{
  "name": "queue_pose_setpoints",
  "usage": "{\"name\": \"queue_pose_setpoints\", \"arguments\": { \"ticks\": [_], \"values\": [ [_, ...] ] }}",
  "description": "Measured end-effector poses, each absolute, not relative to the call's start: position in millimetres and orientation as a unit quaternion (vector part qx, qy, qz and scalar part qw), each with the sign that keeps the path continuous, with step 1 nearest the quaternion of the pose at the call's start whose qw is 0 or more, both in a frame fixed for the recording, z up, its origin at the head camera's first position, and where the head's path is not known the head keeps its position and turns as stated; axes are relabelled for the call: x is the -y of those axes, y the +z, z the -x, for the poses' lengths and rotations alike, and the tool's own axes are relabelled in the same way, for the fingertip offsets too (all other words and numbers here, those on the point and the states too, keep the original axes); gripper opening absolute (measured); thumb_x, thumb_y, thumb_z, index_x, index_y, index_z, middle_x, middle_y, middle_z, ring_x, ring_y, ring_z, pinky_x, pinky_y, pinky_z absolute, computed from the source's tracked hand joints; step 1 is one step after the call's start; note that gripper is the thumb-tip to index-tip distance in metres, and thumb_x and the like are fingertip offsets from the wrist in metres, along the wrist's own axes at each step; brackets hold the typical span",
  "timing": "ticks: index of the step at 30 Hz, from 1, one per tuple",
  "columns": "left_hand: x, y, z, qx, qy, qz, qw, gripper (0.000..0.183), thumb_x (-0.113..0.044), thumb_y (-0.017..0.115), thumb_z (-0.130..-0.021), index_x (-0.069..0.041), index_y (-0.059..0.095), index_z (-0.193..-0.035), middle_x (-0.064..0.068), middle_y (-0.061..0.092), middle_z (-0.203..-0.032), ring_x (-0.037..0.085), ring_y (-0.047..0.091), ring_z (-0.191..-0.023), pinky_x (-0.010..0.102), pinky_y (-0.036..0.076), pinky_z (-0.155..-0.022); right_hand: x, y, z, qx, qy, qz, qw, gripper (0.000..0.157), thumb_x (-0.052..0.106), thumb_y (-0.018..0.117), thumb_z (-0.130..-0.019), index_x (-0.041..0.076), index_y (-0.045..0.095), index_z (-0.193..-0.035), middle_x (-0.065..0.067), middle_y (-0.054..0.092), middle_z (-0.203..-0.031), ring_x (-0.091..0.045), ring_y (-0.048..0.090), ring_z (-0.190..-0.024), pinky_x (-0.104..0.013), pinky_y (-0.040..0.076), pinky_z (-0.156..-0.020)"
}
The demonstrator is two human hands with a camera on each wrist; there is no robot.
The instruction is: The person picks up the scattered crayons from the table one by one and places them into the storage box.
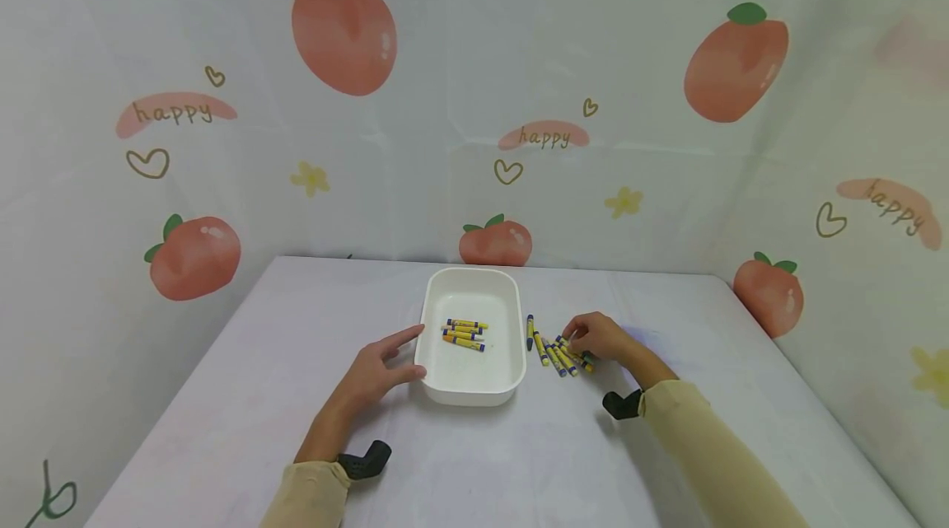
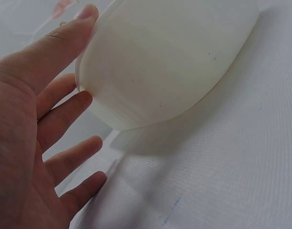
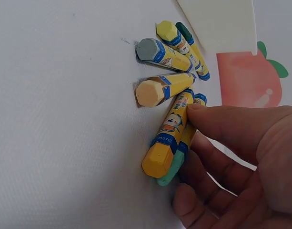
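A white plastic tray (image 1: pixel 473 398) stands in the middle of the table with several oil pastels (image 1: pixel 465 343) lying in it. My left hand (image 1: pixel 374 371) rests its thumb and fingertips against the tray's left side, fingers spread and fairly straight; the left wrist view has them at the tray's rim (image 2: pixel 78 76). To the right of the tray, my right hand (image 1: pixel 602 337) pinches an orange-yellow oil pastel (image 3: pixel 166 136) near its far end. A mint green pastel (image 3: pixel 172 171) lies just under it, beside the curled fingers.
Beige (image 3: pixel 150 93), grey (image 3: pixel 148 50), yellow (image 3: pixel 166 31) and dark green (image 3: pixel 184 31) pastels lie loosely fanned beside the right hand. A white table (image 1: pixel 489 470) carries everything. Behind it hangs a peach-printed cloth (image 1: pixel 445 100).
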State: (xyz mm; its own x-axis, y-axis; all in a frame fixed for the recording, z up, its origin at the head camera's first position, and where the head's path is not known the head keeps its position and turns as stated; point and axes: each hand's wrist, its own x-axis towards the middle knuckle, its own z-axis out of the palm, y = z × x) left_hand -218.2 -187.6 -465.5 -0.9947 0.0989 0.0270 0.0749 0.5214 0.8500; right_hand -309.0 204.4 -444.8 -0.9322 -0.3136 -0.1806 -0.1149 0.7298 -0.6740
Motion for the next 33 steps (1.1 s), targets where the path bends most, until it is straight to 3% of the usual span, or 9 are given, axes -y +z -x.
{"name": "queue_pose_setpoints", "arguments": {
  "ticks": [16,33],
  "values": [
    [189,-466,218,-0.868,0.493,-0.053,0.013,0.068,-0.041,0.080,-0.078,-0.031,0.054,-0.141,0.007,0.043,-0.149,0.043,0.042,-0.131,0.064,0.035,-0.102,-200,-441,312,-0.913,-0.365,0.106,0.146,0.018,0.003,0.067,-0.085,0.004,0.067,-0.103,-0.005,0.062,-0.083,-0.017,0.055,-0.068,-0.029,0.048,-0.058],
    [188,-465,216,-0.866,0.498,-0.051,0.011,0.066,-0.038,0.079,-0.079,-0.032,0.054,-0.140,0.006,0.044,-0.149,0.043,0.042,-0.130,0.064,0.036,-0.102,-182,-426,316,-0.903,-0.406,0.121,0.071,0.033,0.005,0.066,-0.090,0.003,0.061,-0.123,-0.011,0.061,-0.097,-0.022,0.056,-0.079,-0.032,0.055,-0.060]
  ]
}}
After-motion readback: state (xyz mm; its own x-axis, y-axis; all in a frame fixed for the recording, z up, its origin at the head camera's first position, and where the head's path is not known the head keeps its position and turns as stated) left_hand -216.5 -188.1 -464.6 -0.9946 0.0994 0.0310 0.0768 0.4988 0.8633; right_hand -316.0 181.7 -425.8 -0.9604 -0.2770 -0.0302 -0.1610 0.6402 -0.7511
